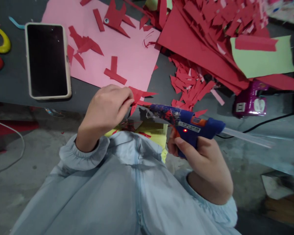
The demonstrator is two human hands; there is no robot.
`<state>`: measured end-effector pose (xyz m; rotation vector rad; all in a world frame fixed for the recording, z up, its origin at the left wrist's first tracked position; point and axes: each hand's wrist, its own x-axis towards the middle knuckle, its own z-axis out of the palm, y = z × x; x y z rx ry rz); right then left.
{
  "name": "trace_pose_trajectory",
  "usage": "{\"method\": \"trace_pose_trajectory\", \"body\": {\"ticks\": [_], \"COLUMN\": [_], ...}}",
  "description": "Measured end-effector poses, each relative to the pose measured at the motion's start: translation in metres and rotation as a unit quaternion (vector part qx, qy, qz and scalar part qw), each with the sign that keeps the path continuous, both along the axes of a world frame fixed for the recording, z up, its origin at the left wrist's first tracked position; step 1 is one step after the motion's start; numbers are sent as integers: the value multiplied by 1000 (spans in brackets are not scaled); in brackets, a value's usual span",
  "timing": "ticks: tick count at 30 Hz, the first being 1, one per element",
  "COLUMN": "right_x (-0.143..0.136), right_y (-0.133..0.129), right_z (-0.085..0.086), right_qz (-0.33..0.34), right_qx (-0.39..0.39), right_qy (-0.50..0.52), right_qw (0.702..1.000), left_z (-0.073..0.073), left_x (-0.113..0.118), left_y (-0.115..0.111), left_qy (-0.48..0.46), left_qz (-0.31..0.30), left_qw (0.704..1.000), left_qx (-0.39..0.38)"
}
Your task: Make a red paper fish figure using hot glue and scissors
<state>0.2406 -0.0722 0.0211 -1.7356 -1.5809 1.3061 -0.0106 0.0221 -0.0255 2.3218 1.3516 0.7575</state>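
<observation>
My right hand is wrapped round the handle of a blue hot glue gun. A clear glue stick sticks out of its back end, and a small red light glows on its side. Its nozzle points left and meets a red paper cutout with pointed ends. That cutout is pinched between the thumb and fingers of my left hand, at the table's near edge. Whether glue is coming out cannot be made out.
On the grey table lie a phone, pink paper bearing red pieces, and scissors with a yellow handle. Red strips, red sheets and a purple box with a black cord are to the right.
</observation>
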Motion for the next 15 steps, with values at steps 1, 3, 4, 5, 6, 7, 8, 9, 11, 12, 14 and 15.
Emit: {"method": "trace_pose_trajectory", "body": {"ticks": [1, 3, 4, 5, 6, 7, 8, 9, 11, 12, 14, 15], "right_x": [2, 6, 7, 8, 8, 8, 7, 7, 6, 6, 6, 6], "right_y": [-1, -1, -1, -1, -1, 0, 0, 0, 1, 1, 1, 2], "right_z": [0, 1, 1, 1, 1, 1, 0, 0, -2, -2, -3, -4], "right_qz": [-10, -20, -22, -24, -26, -29, -32, -34, -36, -35, -29, -26], "right_qx": [3, 6, 6, 6, 8, 9, 11, 12, 14, 14, 12, 11], "right_qy": [3, 10, 11, 11, 12, 14, 15, 17, 18, 16, 15, 14], "right_qw": [1000, 1000, 1000, 1000, 1000, 999, 999, 999, 999, 999, 999, 999], "left_z": [1, 3, 4, 5, 5, 6, 6, 6, 7, 7, 8, 8], "left_x": [-1, -1, -2, -2, -3, -3, -4, -5, -7, -8, -9, -10], "left_y": [-1, -2, -2, -3, -3, -3, -4, -4, -4, -4, -4, -4], "left_qy": [1, 4, 6, 8, 10, 12, 12, 11, 10, 11, 18, 22], "left_qz": [-8, -24, -30, -36, -41, -45, -49, -52, -56, -57, -60, -63], "left_qw": [1000, 1000, 999, 999, 999, 999, 999, 998, 998, 998, 998, 997], "left_qx": [-3, -11, -14, -15, -16, -15, -15, -16, -22, -24, -26, -25]}}
